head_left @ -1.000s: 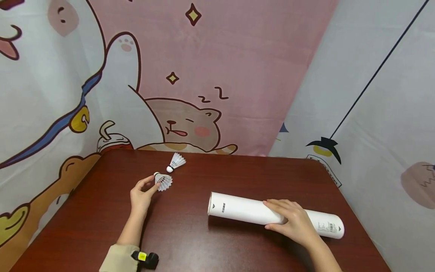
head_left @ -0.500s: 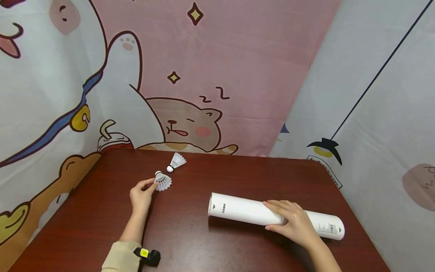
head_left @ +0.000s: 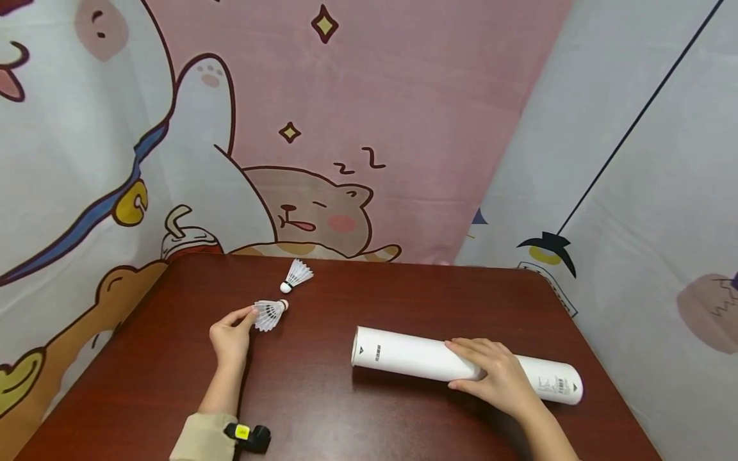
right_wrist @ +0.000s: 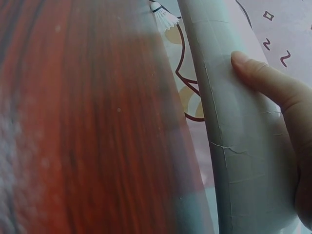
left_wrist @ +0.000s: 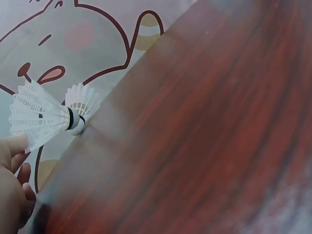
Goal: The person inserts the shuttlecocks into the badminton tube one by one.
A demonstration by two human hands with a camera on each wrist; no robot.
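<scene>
My left hand [head_left: 230,336] pinches a white shuttlecock [head_left: 270,315] by the edge of its skirt, between thumb and fingers. Its cork points to the right, away from the hand. In the left wrist view this shuttlecock [left_wrist: 41,117] partly overlaps a second one behind it. That second shuttlecock [head_left: 297,275] lies on the table just beyond, cork toward me. On the right, my right hand [head_left: 498,374] grips a long white tube [head_left: 403,351] around its middle. The tube lies crosswise, its left end facing the shuttlecocks. Thumb and tube [right_wrist: 239,146] fill the right wrist view's right side.
Everything is over a dark red-brown wooden table [head_left: 323,410]. A cartoon-printed cloth [head_left: 438,128] hangs behind its far edge and along both sides. A black device with a yellow label [head_left: 243,433] is strapped at the left sleeve.
The shuttlecock in my left hand has turned, its cork swinging from the upper left to the right. The left hand has shifted slightly left. The right hand and tube have stayed in place.
</scene>
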